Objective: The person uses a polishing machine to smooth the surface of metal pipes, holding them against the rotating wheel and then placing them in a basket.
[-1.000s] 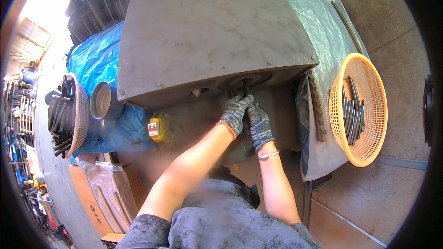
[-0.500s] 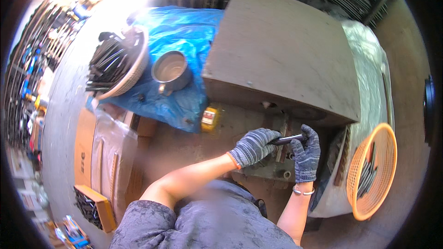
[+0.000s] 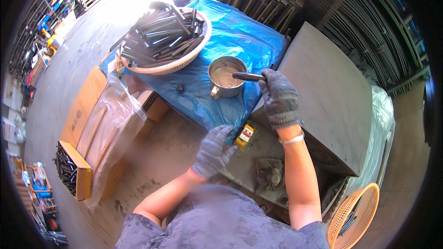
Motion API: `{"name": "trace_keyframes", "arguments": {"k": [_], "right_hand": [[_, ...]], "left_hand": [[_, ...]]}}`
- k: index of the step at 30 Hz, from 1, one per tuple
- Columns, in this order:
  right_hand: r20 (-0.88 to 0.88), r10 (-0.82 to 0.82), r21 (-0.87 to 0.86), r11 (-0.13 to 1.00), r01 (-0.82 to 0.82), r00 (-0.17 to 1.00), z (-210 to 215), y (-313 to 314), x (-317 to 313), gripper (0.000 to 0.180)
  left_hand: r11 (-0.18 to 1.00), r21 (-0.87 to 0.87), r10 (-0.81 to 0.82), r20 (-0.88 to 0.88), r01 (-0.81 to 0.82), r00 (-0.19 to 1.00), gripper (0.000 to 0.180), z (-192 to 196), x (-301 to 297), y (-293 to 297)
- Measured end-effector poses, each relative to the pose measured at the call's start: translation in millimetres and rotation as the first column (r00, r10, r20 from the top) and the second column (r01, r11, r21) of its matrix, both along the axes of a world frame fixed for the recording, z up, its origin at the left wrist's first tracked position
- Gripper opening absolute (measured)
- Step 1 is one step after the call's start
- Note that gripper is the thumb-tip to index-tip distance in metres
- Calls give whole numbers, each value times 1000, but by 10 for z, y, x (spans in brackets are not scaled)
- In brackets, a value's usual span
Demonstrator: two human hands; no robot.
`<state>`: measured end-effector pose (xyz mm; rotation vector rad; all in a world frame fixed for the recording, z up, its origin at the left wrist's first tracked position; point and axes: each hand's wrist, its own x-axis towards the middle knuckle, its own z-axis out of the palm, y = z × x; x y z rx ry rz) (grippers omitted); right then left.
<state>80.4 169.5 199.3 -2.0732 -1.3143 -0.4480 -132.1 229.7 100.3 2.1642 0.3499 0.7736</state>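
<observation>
My right hand (image 3: 278, 98), in a grey knit glove, grips a short dark metal rod (image 3: 247, 77) and holds its tip over a small steel pot (image 3: 226, 78) of pale liquid. The pot stands on a blue plastic sheet (image 3: 240, 41). My left hand (image 3: 213, 151), also gloved, hangs free with its fingers loosely curled, close to a small yellow container (image 3: 244, 135) at the edge of the sheet. It holds nothing.
A white basket (image 3: 164, 39) piled with dark rods sits on the blue sheet at the upper left. A grey metal machine housing (image 3: 330, 97) is on the right. An orange basket (image 3: 353, 219) is at the lower right. Cardboard boxes (image 3: 85, 131) with rods stand on the floor at the left.
My view has swung left. My right hand carried the rod from under the machine housing up to the steel pot. My left hand let go of it and dropped back.
</observation>
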Motion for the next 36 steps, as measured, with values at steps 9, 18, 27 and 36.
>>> {"name": "trace_keyframes", "arguments": {"k": [9, 18, 27, 36], "right_hand": [[87, 20, -496, 868, 26, 996, -463, 1003, 241, 14], [21, -44, -505, 862, 49, 999, -531, 973, 245, 17], [-503, -107, 107, 977, 184, 857, -314, -96, 6, 17], [-935, -90, 158, 758, 633, 342, -718, -2200, -843, 22]], "left_hand": [[975, -161, 120, -196, -153, 973, 37, -101, -480, 364], [983, -140, 93, -185, -120, 978, 41, -189, -390, 423], [980, -181, -117, -223, 77, 968, 39, -37, -151, 185], [853, -126, -522, -241, 507, 818, 39, -111, 328, -598]]}}
